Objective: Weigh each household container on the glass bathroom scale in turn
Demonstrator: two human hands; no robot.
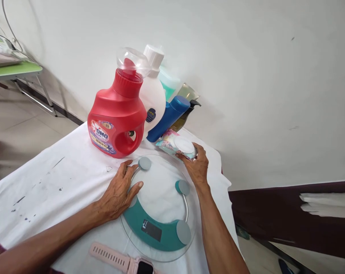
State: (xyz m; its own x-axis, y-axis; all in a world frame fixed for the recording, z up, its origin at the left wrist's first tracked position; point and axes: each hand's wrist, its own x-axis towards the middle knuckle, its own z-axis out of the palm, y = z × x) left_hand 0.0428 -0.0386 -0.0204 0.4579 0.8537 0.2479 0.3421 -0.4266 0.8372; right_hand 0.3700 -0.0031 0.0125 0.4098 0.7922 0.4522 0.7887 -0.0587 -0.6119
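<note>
A round glass bathroom scale point(161, 182) with a teal display panel and grey round pads lies on the white cloth. My left hand point(119, 192) rests on the scale's left edge, thumb apart from the fingers. Beyond the scale, my right hand point(197, 163) has its fingers around the near end of a floral pack of wipes point(172, 142) with a white lid. The pack sits against the foot of a blue bottle point(169, 118). Just past my left fingertips stands a red OMO detergent jug point(115, 110) with a clear cap.
Behind the red jug are a white jug point(154, 91), a green-tinted container point(168, 83) and a dark pump bottle point(184, 118), close to the wall. A pink-strapped smartwatch point(112, 257) lies at the front. A green-topped folding table point(16, 70) stands at far left.
</note>
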